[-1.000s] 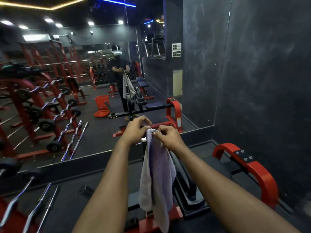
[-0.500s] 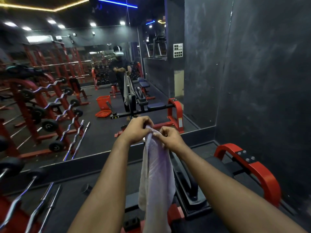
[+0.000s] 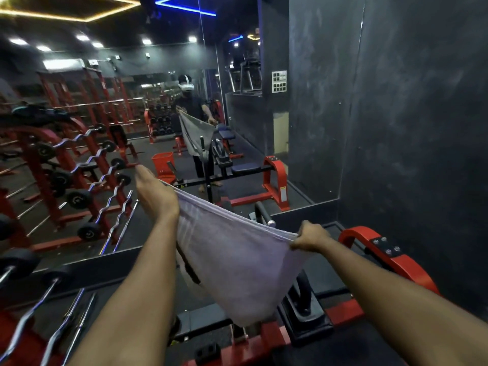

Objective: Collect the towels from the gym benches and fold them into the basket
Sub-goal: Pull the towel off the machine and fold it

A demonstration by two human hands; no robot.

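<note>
A pale lilac towel (image 3: 235,262) hangs spread between my two hands above a red and black gym bench (image 3: 303,313). My left hand (image 3: 155,196) grips one top corner, raised up and to the left. My right hand (image 3: 311,236) pinches the other top corner, lower and to the right. The towel's top edge is stretched taut and its body sags to a point below. An orange basket (image 3: 162,161) with its lid on the floor shows only as a reflection in the mirror ahead.
A wall mirror (image 3: 264,143) faces me, reflecting a person holding the towel and the bench. Red racks of curl bars and weights (image 3: 87,186) stand left. A dark wall (image 3: 409,128) closes the right side. A red curved bench frame (image 3: 390,257) is at right.
My hands were together holding the towel bunched and hanging narrow. They have pulled apart, left up and leftward, right down and rightward, so the towel is now spread wide.
</note>
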